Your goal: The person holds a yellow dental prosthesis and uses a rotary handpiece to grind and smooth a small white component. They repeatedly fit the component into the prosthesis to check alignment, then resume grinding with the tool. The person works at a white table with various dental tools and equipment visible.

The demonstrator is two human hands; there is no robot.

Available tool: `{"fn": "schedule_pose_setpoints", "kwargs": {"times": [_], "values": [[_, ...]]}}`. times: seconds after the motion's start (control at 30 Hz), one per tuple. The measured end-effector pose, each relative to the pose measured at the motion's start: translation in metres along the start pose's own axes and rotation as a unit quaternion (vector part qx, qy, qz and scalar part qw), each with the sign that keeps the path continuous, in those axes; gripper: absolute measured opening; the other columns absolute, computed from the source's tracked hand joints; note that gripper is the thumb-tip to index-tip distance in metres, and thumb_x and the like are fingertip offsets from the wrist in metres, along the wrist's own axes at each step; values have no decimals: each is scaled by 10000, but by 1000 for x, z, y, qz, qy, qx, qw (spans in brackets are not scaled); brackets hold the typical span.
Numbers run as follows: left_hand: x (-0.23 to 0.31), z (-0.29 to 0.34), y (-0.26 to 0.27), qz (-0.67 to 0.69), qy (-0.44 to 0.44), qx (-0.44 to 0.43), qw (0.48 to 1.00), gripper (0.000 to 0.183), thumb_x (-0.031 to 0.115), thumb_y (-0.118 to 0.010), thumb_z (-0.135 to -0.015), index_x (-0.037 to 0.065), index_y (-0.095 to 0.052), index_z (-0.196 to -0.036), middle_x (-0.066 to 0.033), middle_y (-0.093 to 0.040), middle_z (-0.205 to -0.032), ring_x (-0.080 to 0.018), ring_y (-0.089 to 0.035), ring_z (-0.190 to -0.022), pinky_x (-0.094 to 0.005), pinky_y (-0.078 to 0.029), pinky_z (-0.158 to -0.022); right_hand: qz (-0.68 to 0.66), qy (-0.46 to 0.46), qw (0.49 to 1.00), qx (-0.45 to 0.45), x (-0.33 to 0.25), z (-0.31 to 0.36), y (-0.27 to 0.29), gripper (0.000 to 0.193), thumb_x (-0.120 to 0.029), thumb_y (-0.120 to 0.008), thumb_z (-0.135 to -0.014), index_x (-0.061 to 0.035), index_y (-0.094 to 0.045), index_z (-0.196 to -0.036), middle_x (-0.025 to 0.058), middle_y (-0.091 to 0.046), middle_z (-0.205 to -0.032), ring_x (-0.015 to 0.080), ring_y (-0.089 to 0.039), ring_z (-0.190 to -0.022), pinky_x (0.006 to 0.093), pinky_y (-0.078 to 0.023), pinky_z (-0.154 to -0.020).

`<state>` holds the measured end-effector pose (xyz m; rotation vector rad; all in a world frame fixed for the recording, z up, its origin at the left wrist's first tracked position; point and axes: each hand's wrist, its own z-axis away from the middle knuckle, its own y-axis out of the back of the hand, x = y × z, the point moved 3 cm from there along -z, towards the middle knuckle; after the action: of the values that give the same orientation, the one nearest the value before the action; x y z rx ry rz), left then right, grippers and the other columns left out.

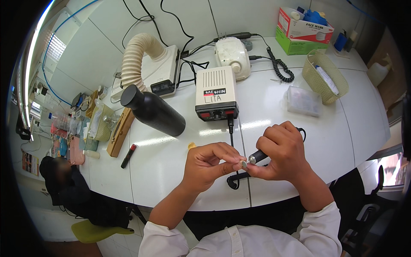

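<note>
My right hand [280, 152] is wrapped round a black rotary handpiece [258, 156] with a metal nose, which points left. A thin shank runs from the nose to a small grey-green tip [243, 164]. Right at that tip, the thumb and fingers of my left hand [207, 165] are pinched together. Whatever they hold is too small and too covered to name. Both hands are raised over the near edge of the white table. Beyond them stands a cream control box [216, 90] with a black front, and a black cord [231, 128] hangs from it.
A black bottle [160, 113] stands left of the control box, near a ribbed hose [139, 55]. A marker [128, 156] and wooden case [120, 132] lie farther left. At right are a clear plastic box [304, 101] and woven basket [314, 70]. Another person [81, 192] sits at far left.
</note>
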<state>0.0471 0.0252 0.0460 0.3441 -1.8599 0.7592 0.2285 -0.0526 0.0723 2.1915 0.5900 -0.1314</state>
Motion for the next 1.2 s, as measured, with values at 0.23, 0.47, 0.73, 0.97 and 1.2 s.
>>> {"fn": "schedule_pose_setpoints", "kwargs": {"times": [0.23, 0.47, 0.73, 0.97, 1.2], "values": [[3, -1, -4, -8, 25, 31, 999, 161, -104, -767, -763, 28, -711, -837, -122, -718, -837, -262, -707, -889, -360, -573, -780, -4, 4, 1000, 4, 0, 0, -1, 436, -447, -802, -638, -119, -517, -621, -1, -399, -602, 182, -442, -538, 328, -315, -568], [0, 3, -4, 47, 65, 43, 996, 165, -75, -730, -843, -28, -686, -995, -143, -702, -982, -193, -686, -941, -311, -554, -848, 18, -9, 999, 25, 0, 0, 4, 479, -491, -812, -639, -118, -511, -624, 1, -406, -612, 182, -445, -545, 330, -320, -573], [-8, 4, 2, 65, 61, 3, 996, 145, -71, -726, -849, -23, -677, -978, -145, -708, -977, -191, -696, -942, -299, -566, -848, 15, -5, 1000, 16, -2, -1, 4, 479, -493, -807, -649, -113, -517, -629, 2, -407, -616, 184, -449, -548, 332, -322, -580], [-7, 2, 1, 70, 53, 4, 996, 135, -92, -715, -845, -19, -673, -951, -155, -709, -958, -206, -706, -927, -303, -583, -824, 15, -3, 1000, 22, -1, 1, 3, 463, -483, -809, -644, -121, -522, -626, -1, -398, -615, 181, -448, -546, 330, -319, -580], [-8, 2, 1, 70, 53, 6, 996, 130, -83, -719, -845, -19, -675, -950, -157, -710, -956, -209, -706, -933, -314, -584, -829, 15, 1, 1000, 21, -1, 1, 2, 459, -475, -808, -641, -124, -513, -618, -4, -395, -613, 179, -447, -546, 329, -314, -573]]}}
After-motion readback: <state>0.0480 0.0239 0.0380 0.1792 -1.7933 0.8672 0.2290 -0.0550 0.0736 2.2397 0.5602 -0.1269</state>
